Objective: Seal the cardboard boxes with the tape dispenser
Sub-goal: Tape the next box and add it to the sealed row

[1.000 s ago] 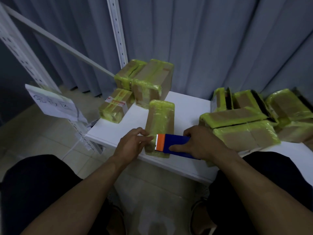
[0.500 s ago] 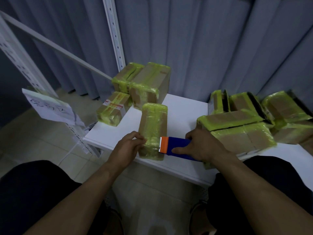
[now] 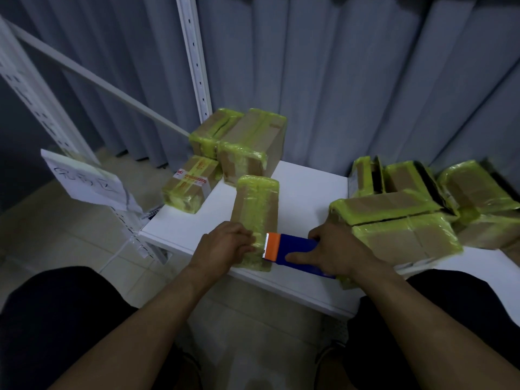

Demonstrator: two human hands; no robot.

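Head view shows the tape dispenser at the near end of a cardboard box wrapped in yellow-green tape, close to the front edge of the white table; the dispenser's long axis runs left to right, dipping slightly toward the right, and its orange toothed end points left, lying over the right part of the box's top; the box's long axis runs away from the person, its near end at the table's edge; the right hand grips the blue body of the dispenser, thumb stretched along the near side and fingers curled over the far side; the left hand holds the near left part of the box, fingers curled over its top and ending just beside the orange teeth; compared with a second ago, the orange end sits nearer the box's right edge instead of over its middle, and the left fingers reach further across the top; over the last half second hands and dispenser barely differ; sealed boxes are stacked at the back left corner of the table, and a pile of taped boxes lies just right of the right hand; grey curtains hang behind.
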